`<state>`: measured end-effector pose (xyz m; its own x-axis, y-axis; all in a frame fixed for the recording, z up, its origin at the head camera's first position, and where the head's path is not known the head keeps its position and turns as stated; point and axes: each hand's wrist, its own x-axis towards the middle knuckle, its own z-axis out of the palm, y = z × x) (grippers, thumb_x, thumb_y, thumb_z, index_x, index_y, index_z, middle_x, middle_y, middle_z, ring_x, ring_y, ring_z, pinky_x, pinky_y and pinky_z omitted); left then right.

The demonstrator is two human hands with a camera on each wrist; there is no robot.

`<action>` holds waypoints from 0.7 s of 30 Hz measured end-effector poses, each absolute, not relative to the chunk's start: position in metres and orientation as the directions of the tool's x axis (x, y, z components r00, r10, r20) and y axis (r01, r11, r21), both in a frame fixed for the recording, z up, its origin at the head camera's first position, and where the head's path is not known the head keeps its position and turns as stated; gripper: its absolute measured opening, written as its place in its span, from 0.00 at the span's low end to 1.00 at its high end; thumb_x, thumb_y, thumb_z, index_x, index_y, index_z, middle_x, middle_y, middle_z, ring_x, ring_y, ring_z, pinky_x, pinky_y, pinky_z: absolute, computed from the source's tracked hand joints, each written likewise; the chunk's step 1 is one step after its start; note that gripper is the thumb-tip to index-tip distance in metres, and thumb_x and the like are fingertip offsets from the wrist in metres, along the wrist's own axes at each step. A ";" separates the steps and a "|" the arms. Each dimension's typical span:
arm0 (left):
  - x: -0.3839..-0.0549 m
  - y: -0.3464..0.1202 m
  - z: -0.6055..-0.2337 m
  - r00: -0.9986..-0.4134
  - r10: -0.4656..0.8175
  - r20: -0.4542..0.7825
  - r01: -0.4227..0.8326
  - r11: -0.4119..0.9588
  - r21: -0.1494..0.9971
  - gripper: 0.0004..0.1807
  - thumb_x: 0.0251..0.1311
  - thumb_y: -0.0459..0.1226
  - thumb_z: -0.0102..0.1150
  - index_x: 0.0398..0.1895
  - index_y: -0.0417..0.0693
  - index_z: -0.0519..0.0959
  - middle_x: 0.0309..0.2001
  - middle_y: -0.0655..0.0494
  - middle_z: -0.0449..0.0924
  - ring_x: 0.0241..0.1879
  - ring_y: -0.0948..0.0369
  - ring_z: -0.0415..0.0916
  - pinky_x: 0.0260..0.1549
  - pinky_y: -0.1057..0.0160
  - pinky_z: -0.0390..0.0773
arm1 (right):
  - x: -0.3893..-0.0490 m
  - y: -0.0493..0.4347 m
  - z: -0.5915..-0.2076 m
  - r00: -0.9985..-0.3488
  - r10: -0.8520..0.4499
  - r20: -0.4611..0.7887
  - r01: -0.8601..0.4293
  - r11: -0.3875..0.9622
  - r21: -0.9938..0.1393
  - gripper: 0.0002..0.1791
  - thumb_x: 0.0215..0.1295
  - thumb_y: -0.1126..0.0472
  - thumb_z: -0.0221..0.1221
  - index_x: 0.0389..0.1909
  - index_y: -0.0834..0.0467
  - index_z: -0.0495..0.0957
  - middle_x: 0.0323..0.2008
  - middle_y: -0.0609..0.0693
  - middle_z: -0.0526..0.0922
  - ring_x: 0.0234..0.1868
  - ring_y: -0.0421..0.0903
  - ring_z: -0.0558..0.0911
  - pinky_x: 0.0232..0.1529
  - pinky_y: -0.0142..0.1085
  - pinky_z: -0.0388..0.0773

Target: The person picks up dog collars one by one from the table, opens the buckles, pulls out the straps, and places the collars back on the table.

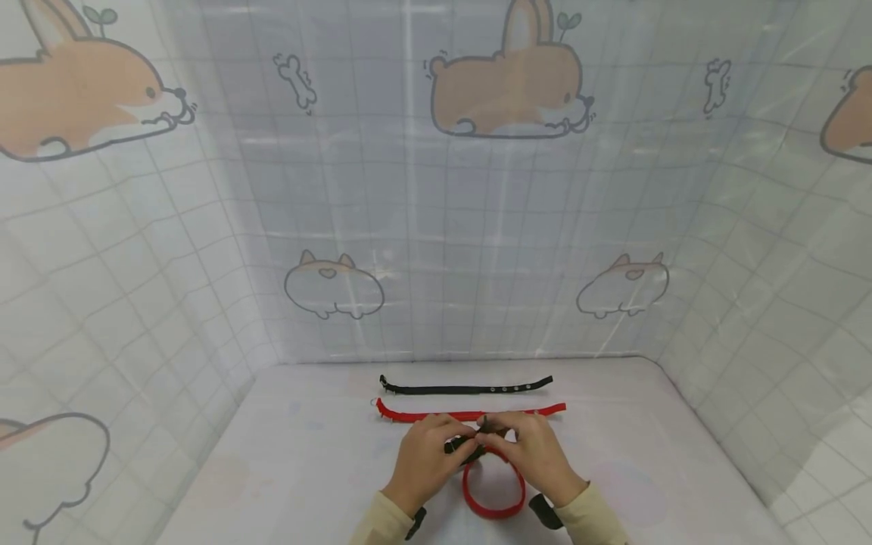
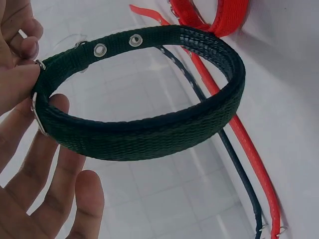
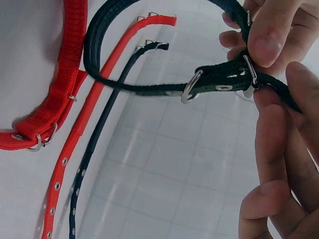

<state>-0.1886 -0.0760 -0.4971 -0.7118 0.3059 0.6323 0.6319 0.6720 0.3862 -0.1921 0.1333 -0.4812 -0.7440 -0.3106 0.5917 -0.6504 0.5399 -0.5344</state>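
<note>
Both hands hold a dark green pet collar (image 2: 149, 142), bent into a loop with metal eyelets in its strap. My left hand (image 1: 429, 458) grips it beside the metal buckle (image 3: 250, 70). On the other side, my right hand (image 1: 534, 454) pinches the strap end that comes out past the buckle, as the right wrist view shows. A metal ring (image 3: 192, 87) sits on the strap near the buckle. Just below the hands in the head view lies a red collar (image 1: 493, 513), formed into a closed loop. The fingers partly hide the buckle.
Beyond the hands, a straight red collar (image 1: 422, 416) and a straight dark collar (image 1: 443, 390) lie side by side on the white tabletop (image 1: 293, 454). A cartoon-printed sheet (image 1: 477, 212) stands behind and along both sides.
</note>
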 end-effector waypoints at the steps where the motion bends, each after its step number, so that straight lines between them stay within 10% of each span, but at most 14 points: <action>1: -0.190 -0.076 -0.497 -0.711 0.309 0.632 0.633 0.673 0.383 0.10 0.61 0.53 0.70 0.37 0.61 0.90 0.38 0.71 0.84 0.42 0.67 0.79 0.42 0.60 0.82 | -0.192 0.133 -0.481 -0.743 -0.313 0.592 -0.652 0.538 -0.535 0.11 0.58 0.51 0.73 0.42 0.46 0.88 0.34 0.28 0.85 0.32 0.29 0.80 0.30 0.31 0.76; 21: -0.200 -0.079 -0.491 -0.599 0.376 0.707 0.685 0.697 0.209 0.05 0.58 0.38 0.64 0.37 0.55 0.83 0.32 0.67 0.82 0.30 0.67 0.76 0.32 0.64 0.76 | -0.202 0.129 -0.474 -0.720 -0.340 0.604 -0.679 0.524 -0.514 0.04 0.61 0.47 0.70 0.35 0.37 0.86 0.30 0.25 0.80 0.29 0.30 0.75 0.27 0.32 0.74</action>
